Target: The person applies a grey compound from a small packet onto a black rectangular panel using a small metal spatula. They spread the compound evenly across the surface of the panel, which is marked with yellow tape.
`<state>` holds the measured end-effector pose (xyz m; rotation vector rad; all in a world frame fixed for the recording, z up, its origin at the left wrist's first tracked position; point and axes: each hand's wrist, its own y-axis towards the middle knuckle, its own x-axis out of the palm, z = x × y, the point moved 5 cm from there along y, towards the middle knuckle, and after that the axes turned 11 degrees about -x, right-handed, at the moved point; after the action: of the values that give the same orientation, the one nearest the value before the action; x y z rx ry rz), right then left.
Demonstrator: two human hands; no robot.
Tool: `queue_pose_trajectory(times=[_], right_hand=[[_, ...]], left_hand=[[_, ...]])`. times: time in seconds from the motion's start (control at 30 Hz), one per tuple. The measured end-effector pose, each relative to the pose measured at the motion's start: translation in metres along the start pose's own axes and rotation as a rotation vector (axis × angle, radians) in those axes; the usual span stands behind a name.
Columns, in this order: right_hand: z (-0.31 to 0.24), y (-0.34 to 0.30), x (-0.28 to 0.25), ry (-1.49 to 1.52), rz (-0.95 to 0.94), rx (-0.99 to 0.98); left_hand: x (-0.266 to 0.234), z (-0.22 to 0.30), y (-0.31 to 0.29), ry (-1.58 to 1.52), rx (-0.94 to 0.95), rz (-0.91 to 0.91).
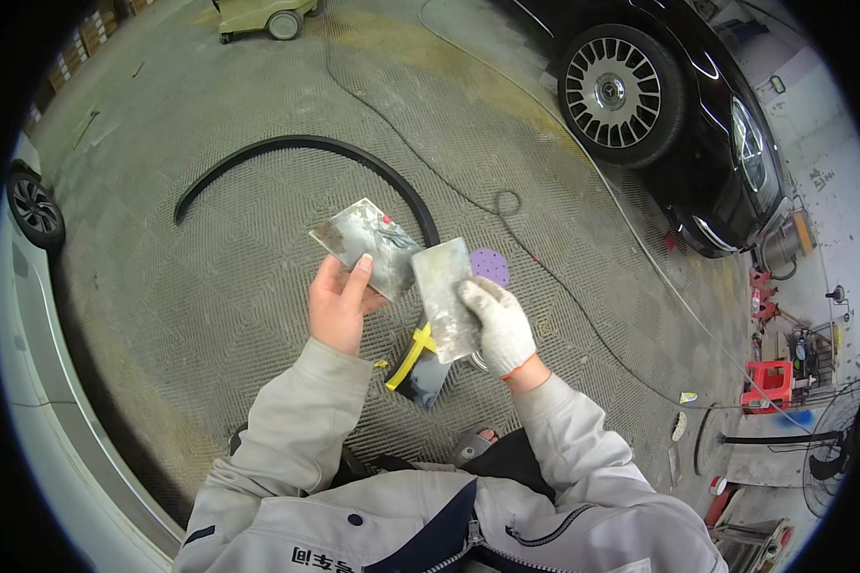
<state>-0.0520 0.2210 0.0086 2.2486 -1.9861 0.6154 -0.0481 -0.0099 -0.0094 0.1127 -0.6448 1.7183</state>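
Note:
My bare left hand (342, 304) is closed on a flat, smeared putty plate (361, 235), thumb on top and fingers beneath. Grey filler and a small red dab (386, 220) lie on this plate. In a stained white glove, my right hand (500, 329) pinches a pale rectangular putty spreader (442, 291) by its right edge. The spreader's upper left corner is at the plate's right edge; whether they touch, I cannot tell. Below the hands is a dark piece with yellow tape (413, 359), partly hidden by the spreader. A purple sanding disc (489, 267) shows beyond my right hand.
A curved black trim strip (306, 142) lies on the ribbed floor ahead. Cables and a hose (597, 172) cross the floor. A black car (698, 143) stands at far right, a light-coloured car (67, 430) at left. At right are a red stool (768, 384) and a fan (831, 463).

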Motion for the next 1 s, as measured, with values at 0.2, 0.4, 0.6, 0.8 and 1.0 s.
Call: queue_pose_trajectory(times=[0.2,0.4,0.6,0.8,1.0], right_hand=[[0.001,-0.01,-0.013,-0.481,-0.105,0.084],[-0.018,-0.008,-0.037,-0.294,0.091,-0.043],[-0.023,-0.018,-0.018,-0.588,-0.291,-0.46],[-0.005,-0.012,-0.017,-1.009,-0.245,-0.39],[-0.033,-0.011,0.002,-1.266,-0.14,-0.779]], left_hand=[[0.007,-0.017,-0.009,0.082,-0.001,-0.103],[0.016,-0.03,-0.022,0.606,0.011,-0.335],[0.013,-0.042,-0.02,0.004,-0.262,-0.248],[0.005,-0.046,-0.016,0.055,-0.119,-0.134],[-0.001,-0.052,-0.011,0.293,-0.074,-0.099]])
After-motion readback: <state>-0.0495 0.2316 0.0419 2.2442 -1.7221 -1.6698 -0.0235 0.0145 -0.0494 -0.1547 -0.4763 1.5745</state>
